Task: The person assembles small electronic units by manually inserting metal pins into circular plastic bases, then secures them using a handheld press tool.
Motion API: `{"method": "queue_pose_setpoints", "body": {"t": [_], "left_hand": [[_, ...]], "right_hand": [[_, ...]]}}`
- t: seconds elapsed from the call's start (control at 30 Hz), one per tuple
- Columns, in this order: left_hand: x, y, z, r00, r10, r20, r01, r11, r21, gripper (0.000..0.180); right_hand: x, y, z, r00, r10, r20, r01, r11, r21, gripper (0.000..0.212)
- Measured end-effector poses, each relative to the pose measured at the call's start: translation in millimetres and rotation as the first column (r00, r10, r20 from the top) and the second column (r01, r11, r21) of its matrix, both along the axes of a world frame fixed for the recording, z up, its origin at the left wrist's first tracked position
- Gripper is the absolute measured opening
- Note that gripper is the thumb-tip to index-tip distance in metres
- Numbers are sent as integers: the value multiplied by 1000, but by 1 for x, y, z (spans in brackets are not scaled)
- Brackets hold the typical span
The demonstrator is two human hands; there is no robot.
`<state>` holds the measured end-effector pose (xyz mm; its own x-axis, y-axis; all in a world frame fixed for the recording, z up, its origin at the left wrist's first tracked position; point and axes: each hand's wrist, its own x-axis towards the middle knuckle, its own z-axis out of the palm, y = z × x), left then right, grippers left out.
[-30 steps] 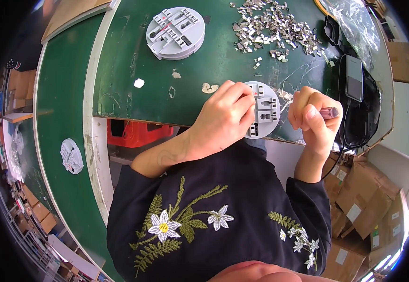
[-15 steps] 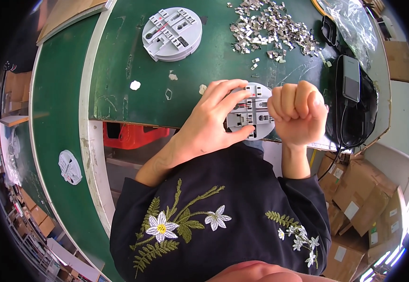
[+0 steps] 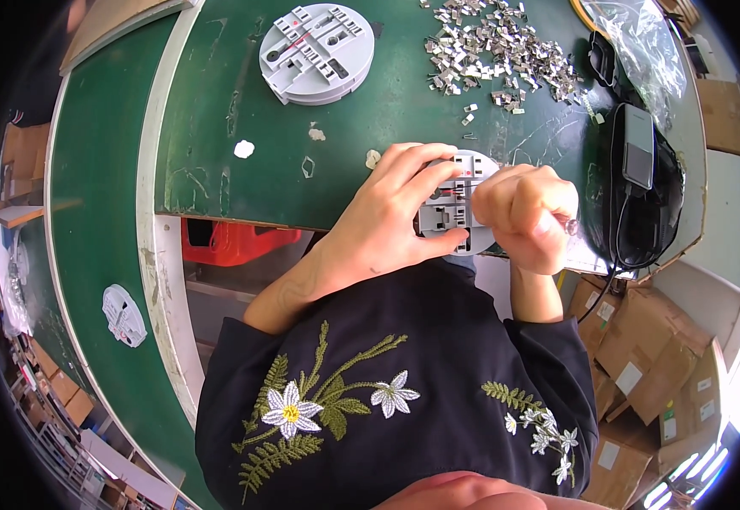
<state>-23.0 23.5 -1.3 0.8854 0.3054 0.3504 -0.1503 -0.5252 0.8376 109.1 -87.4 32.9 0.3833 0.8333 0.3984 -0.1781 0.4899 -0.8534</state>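
My left hand [image 3: 395,204] is closed around the left side of a round grey plastic base [image 3: 476,167], fingers on its far rim and thumb on its near part. The base has slots, raised blocks and a small red mark, and sits at the table's near edge. Over its right side my right hand [image 3: 527,212] is curled into a fist. From it a thin dark shaft points left over the base, and a rounded end [image 3: 571,227] pokes out at the right; it looks like a screwdriver, mostly hidden by the fingers.
A stack of similar grey bases [image 3: 317,55] stands at the far left of the green table [image 3: 217,110]. Small metal clips [image 3: 502,51] lie heaped at the back. A black bag holds a power bank [image 3: 638,144] with a cable. A red stool [image 3: 234,242] is below the edge.
My right fist has turned and moved slightly left and down over the base, and a thin shaft now shows. My left hand keeps its hold. The view has shifted a little.
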Motion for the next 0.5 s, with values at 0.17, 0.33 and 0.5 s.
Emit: {"method": "queue_pose_setpoints", "body": {"t": [0.17, 0.33, 0.5], "left_hand": [[-1, -1, -2, 1000, 3, 9, -3, 1000, 10, 61], [0, -4, -5, 999, 33, 38, -34, 999, 31, 61], [-2, -5, -2, 998, 48, 30, -48, 999, 11, 60]], "right_hand": [[-6, 5, -6, 967, -4, 254, 15, 999, -40, 34], [4, 8, 0, 965, 79, 251, -44, 989, -139, 33], [5, 0, 5, 992, -24, -127, 13, 997, -82, 38]]}}
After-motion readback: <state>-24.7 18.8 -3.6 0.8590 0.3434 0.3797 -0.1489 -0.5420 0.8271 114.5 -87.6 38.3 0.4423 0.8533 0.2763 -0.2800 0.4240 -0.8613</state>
